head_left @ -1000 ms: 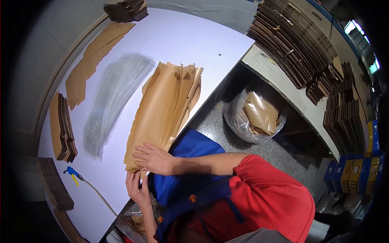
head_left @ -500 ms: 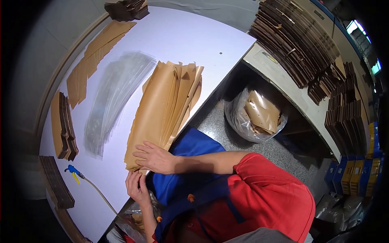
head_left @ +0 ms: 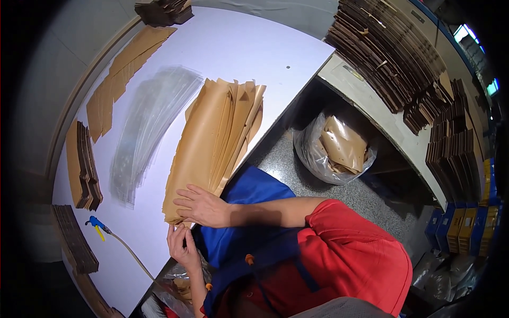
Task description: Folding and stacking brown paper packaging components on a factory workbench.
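Observation:
A stack of long brown paper sheets (head_left: 212,143) lies fanned on the white table (head_left: 233,53). My right hand (head_left: 204,206) rests flat on the stack's near end, fingers spread, pressing it down. Just below it, at the table's edge, my left hand (head_left: 182,245) pinches the near corner of the brown sheets between its fingertips. A pile of clear plastic bags (head_left: 148,127) lies to the left of the brown stack.
Flat cardboard strips (head_left: 119,79) and dark cardboard bundles (head_left: 85,164) line the table's left side. A blue-tipped tool on a hose (head_left: 98,223) lies near the front. A bag of brown paper scraps (head_left: 339,148) stands on the floor. Folded cartons (head_left: 392,58) are stacked at right.

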